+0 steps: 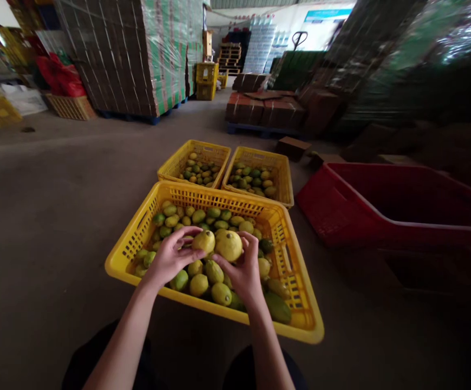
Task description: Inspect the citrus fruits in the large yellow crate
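Observation:
A large yellow plastic crate (296, 303) sits on the floor right in front of me, holding several yellow and green lemons (203, 281). Above its middle, my left hand (171, 255) grips a small yellow lemon (204, 240). My right hand (244, 270) holds a bigger, rounder yellow lemon (229, 245) beside it. The two fruits touch each other between my hands.
Two smaller yellow crates (169, 169) (287, 179) with lemons stand just behind the big one. A red crate (385, 208) lies tilted at the right. Wrapped pallet stacks (138, 54) and cardboard boxes (268, 108) stand farther back on the concrete floor.

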`<state>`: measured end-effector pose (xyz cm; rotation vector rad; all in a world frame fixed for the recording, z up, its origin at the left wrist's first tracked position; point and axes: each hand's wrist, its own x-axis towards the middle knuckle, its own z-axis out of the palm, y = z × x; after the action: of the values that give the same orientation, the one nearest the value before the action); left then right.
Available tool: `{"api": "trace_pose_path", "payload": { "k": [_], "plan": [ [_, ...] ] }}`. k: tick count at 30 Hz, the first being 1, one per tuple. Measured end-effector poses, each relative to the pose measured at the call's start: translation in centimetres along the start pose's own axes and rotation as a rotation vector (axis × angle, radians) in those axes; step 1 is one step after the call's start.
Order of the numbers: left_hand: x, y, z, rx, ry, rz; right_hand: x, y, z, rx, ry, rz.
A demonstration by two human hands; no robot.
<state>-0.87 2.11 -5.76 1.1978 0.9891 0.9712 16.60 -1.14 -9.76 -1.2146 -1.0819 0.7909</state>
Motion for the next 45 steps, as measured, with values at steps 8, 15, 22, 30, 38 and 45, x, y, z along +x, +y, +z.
{"api": "trace_pose_path", "payload": {
  "k": [8, 15, 22, 30, 38, 45],
  "plan": [
    [0.0, -0.1, 0.0, -0.099, 0.021, 0.031, 0.4, -1.7, -1.4, 0.254, -0.133, 0.187],
    [1.2, -1.6, 0.7, -0.438, 0.169, -0.153, 0.3, -1.2, -0.3, 0.34, -0.02, 0.26],
    [1.2, -1.2, 1.7, -0.323, 0.198, -0.118, 0.0, -1.1, 0.2, 0.364, -0.068, 0.354],
    [0.9, -1.8, 2.2, -0.297, 0.159, -0.163, 0.2, -0.1, 0.1, 0.36, 0.091, 0.491],
    [1.9, -2.4, 2.9, -0.62, 0.214, -0.247, 0.5, -0.2, 1.2, 0.634, -0.019, 0.581],
    [1.5, -1.3, 3.1, -0.586, 0.177, -0.303, 0.5, -0.9, 1.7, 0.654, 0.063, 0.741]
  ]
}}
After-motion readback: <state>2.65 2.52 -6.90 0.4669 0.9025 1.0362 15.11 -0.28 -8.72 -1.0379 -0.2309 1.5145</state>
